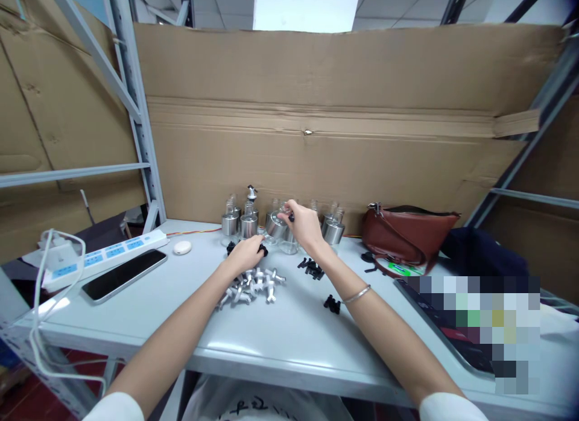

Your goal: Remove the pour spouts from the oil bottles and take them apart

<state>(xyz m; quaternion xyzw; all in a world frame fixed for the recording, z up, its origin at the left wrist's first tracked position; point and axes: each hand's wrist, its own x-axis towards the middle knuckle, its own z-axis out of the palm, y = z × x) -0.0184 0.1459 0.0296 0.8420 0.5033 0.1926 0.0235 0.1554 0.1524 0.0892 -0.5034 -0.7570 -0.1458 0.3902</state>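
Observation:
My right hand [304, 225] is closed in a pinch at the bottle necks, with a small black piece [291, 217] at its fingertips. Just behind it stand glass bottles with silver metal bands; one banded bottle [275, 226] leans beside the fingers. My left hand [245, 255] is low over a pile of small black parts [230, 248], its fingers curled down; what they grip is hidden. Right below that hand lies a heap of silver-grey spout-like pieces [256, 283]. More black pieces [311, 268] lie under my right forearm, and a further small black cluster [332, 304] sits nearer the front.
At the back left, one bottle carries a silver pourer top [252, 193]. A phone [125, 275], a white power strip [106, 258] and a round white disc [182, 248] are on the left. To the right are a brown bag [407, 234] and dark cloth [486, 252]. Cardboard [335, 161] walls the back.

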